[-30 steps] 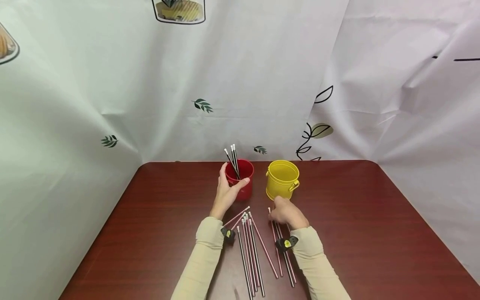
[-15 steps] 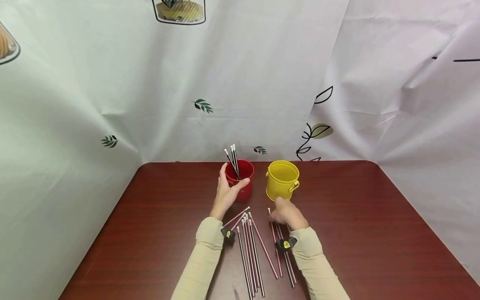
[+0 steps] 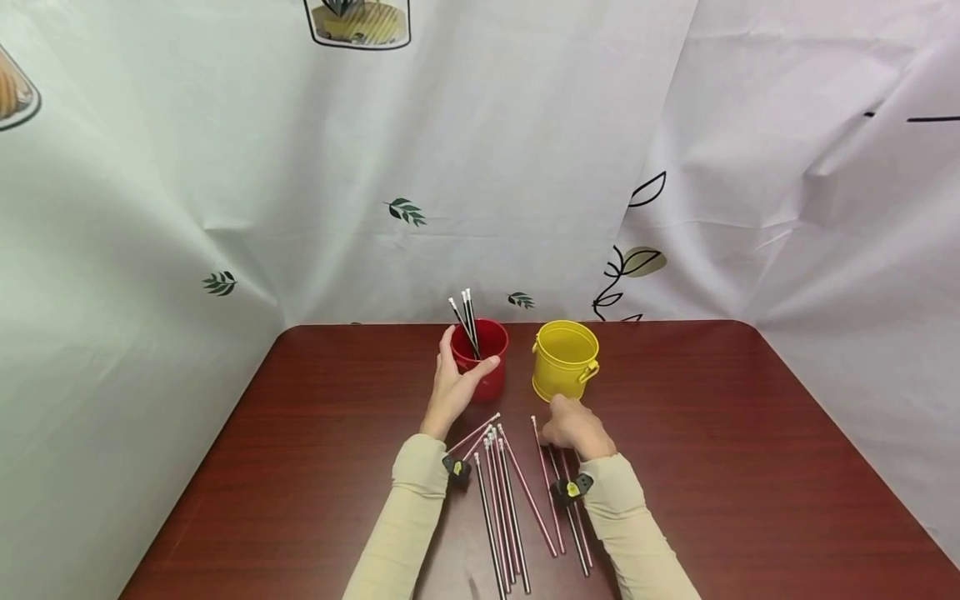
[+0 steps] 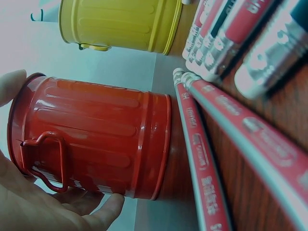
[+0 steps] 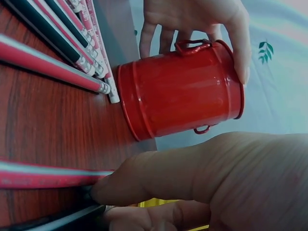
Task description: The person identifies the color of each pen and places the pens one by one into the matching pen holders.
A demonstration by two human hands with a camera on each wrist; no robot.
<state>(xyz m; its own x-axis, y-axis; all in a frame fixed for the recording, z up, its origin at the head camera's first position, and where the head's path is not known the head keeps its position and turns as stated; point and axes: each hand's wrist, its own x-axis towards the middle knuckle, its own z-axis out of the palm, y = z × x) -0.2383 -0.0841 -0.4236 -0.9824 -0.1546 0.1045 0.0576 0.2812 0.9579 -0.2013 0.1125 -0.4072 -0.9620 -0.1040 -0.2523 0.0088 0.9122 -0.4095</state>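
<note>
My left hand (image 3: pixel 450 393) grips a small red metal bucket (image 3: pixel 491 383), thumb at the rim and fingers round its side. Three dark pencils (image 3: pixel 470 317) with white erasers stand in it. My right hand (image 3: pixel 576 429) is low over the table in front of a yellow bucket (image 3: pixel 555 377). In the right wrist view its thumb and finger pinch a black pencil (image 5: pixel 65 219) near its end, which the fingertips partly hide. A pink pencil (image 3: pixel 542 454) lies just left of that hand, and another pink one is partly under the wrist.
Several pink and black pencils (image 3: pixel 511 500) lie loosely side by side between my forearms. Two pink pencils (image 4: pixel 195 144) lie aslant near the red bucket's base. The brown table (image 3: pixel 712 433) ends at a hanging white printed cloth (image 3: pixel 487 167).
The pink pencil beside my right hand has shifted slightly left, away from the black one. My left hand and both buckets stay in place.
</note>
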